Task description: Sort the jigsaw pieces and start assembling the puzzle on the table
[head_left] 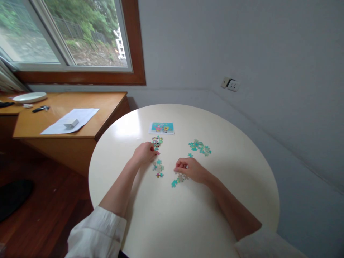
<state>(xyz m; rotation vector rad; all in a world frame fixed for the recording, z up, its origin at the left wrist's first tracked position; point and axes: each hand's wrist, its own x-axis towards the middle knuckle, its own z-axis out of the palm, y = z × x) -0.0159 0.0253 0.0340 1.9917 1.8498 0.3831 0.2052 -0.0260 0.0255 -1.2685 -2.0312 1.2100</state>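
Observation:
My left hand [145,152] is closed, thumb and fingers together on a small pink jigsaw puzzle piece [158,153]. Just beyond it lies a pile of multicoloured puzzle pieces [157,142]. Nearer to me is a small group of pieces [158,167], pale green with pink at the near end. My right hand [191,168] is curled with its fingertips pinched above a teal and pale cluster of pieces [179,180], partly covering it. Whatever sits in those fingertips is too small to make out. A loose teal piece [190,155] lies just past the right knuckles.
A picture card [161,128] with cartoon figures lies toward the far side of the round white table [188,222]. Teal pieces [200,147] are heaped at right. A wooden desk [110,104] bearing paper [80,115] and a white plate [30,97] stands at left.

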